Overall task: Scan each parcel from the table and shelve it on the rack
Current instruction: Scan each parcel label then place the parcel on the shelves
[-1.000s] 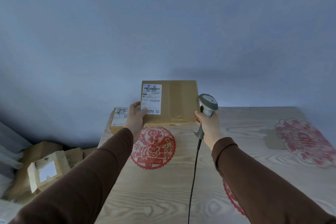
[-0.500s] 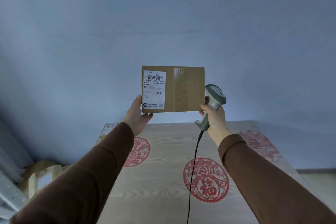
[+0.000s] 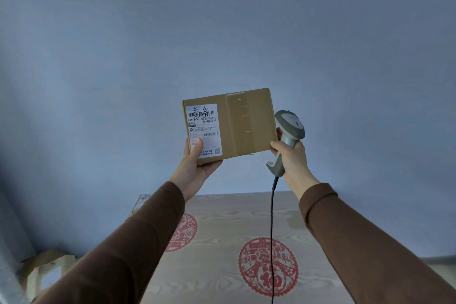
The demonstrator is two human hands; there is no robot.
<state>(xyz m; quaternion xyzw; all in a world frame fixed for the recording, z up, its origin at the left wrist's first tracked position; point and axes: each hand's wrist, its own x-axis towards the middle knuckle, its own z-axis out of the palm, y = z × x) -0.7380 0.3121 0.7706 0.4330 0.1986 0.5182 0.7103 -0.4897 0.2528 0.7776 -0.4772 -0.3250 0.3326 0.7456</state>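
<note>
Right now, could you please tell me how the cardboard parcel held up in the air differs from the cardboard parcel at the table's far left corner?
The brown cardboard parcel held aloft is gripped by the left hand, label facing the camera; the brown cardboard parcel at the table's corner lies flat and untouched. The first shows fully; the second is mostly hidden behind the left sleeve. Both carry white printed labels.

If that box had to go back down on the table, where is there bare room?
The table shows bare wood at its far right, and between the two red paper-cut circles. The far left corner holds another parcel. The scanner cord hangs over the middle, so pass a hand right of it.
</note>
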